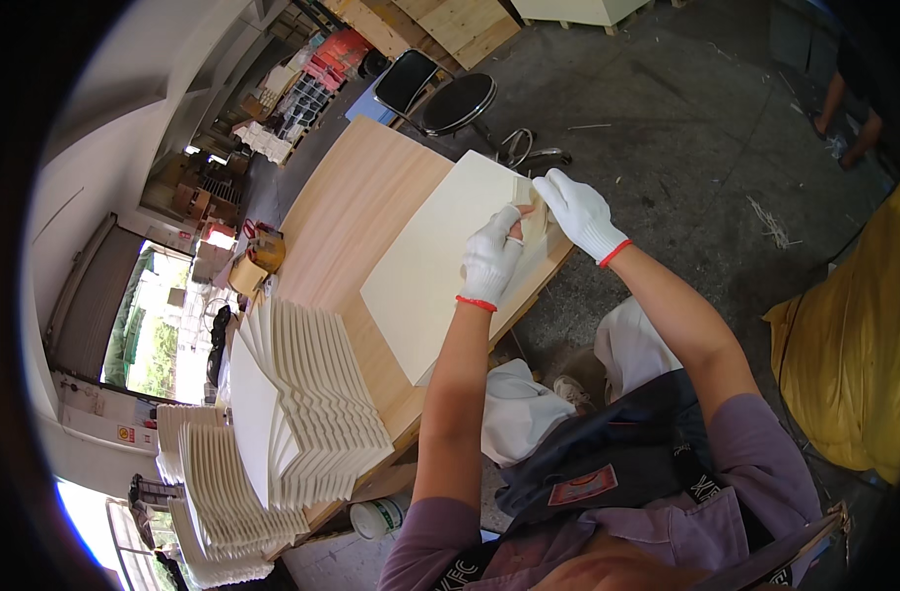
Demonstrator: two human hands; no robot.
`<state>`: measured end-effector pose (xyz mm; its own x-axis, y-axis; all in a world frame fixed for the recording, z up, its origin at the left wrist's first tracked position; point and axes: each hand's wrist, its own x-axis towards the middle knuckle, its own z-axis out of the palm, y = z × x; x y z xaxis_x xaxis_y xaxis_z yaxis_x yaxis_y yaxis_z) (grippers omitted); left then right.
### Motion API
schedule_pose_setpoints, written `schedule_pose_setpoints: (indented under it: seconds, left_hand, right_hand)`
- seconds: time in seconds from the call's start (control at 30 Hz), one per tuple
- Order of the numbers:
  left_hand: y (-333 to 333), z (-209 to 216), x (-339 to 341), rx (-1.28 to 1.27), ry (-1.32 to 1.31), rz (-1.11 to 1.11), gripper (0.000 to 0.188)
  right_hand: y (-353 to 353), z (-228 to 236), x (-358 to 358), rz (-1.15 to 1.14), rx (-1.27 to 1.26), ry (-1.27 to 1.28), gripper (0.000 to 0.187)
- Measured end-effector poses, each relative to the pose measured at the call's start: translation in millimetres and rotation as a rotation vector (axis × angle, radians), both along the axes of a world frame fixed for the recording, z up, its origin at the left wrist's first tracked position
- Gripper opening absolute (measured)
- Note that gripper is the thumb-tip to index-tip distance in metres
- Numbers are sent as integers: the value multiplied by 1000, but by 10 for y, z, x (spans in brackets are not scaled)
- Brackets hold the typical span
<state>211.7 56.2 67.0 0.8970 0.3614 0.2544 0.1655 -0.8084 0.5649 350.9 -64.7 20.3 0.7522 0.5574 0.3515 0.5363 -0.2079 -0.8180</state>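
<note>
While your left hand and right hand touch one board at its right end on the surface, you show neither grip clearly, cannot tell | at least three sheet stacks crowd the left | one chair beyond

Left hand and right hand, white-gloved, fingers at the far right corner of a cream sheet, flat on wooden worktop. Wavy sheet stack to its left; black chair beyond.
</note>
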Motion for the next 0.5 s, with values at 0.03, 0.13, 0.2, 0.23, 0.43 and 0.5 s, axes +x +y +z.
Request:
schedule_pose_setpoints:
  seconds: [0.03,0.13,0.2,0.23,0.43,0.5]
  left_hand:
    - [-35,33,2,30,42,35,31]
    - [-102,86,2,85,111,96,32]
    - [-62,43,-13,75,81,79,34]
    - [-68,52,-8,55,87,83,35]
    - [-56,47,-6,17,67,75,37]
    - [-29,21,-14,13,47,68,37]
  right_hand:
    - [7,-16,5,-4,4,-2,46]
    - [15,-48,2,4,28,-15,46]
    - [24,-39,-13,10,36,-17,47]
    - [21,-38,-8,7,34,-14,47]
    - [14,-41,-2,12,49,-3,47]
    - [18,-33,-10,17,52,0,46]
